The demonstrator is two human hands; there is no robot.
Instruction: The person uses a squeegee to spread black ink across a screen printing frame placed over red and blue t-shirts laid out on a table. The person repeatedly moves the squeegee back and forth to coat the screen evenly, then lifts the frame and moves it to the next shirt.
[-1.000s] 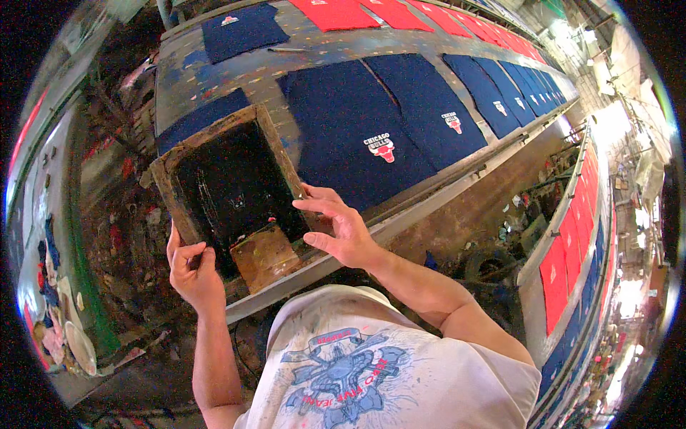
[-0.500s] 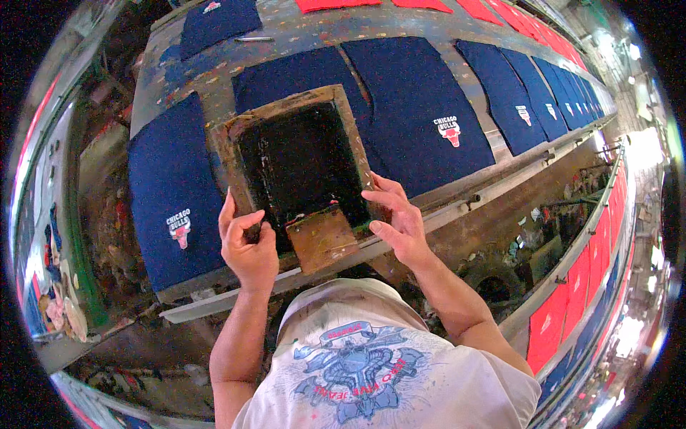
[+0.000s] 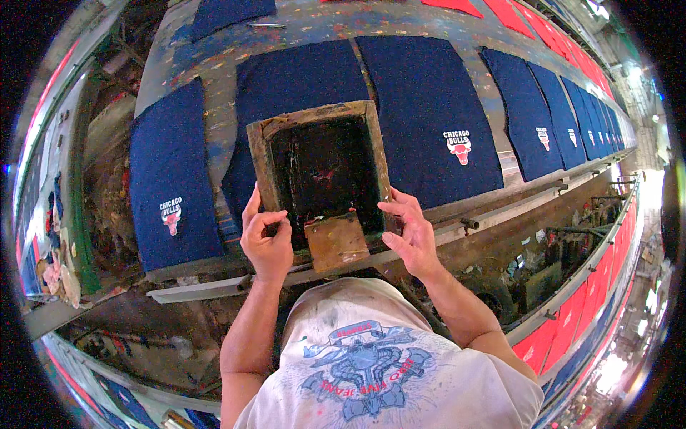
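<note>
My left hand (image 3: 269, 244) grips the near left side of a wooden screen-printing frame (image 3: 263, 154), its thumb and forefinger curled close together. At the near right side, my right hand (image 3: 413, 234) holds the same frame, thumb and fingers against the edge. Dark ink stains the inside of the frame. A brown squeegee board (image 3: 339, 243) rests at its near end. Beneath the frame lies a navy fabric panel (image 3: 300, 75), its lower part hidden. Navy panels with a white and red bull's-head print lie on the left (image 3: 170, 143) and right (image 3: 429, 93).
The long, paint-spotted table (image 3: 321, 21) carries more navy panels (image 3: 522, 107) to the right and red ones (image 3: 507, 16) along the far side. A metal rail (image 3: 200, 288) follows its near edge. Red panels (image 3: 564, 325) lie on another table at right.
My hands have shifted the frame to the right, off the left panel's edge and over the middle navy panel. It sits straighter. The whole view has also shifted slightly.
</note>
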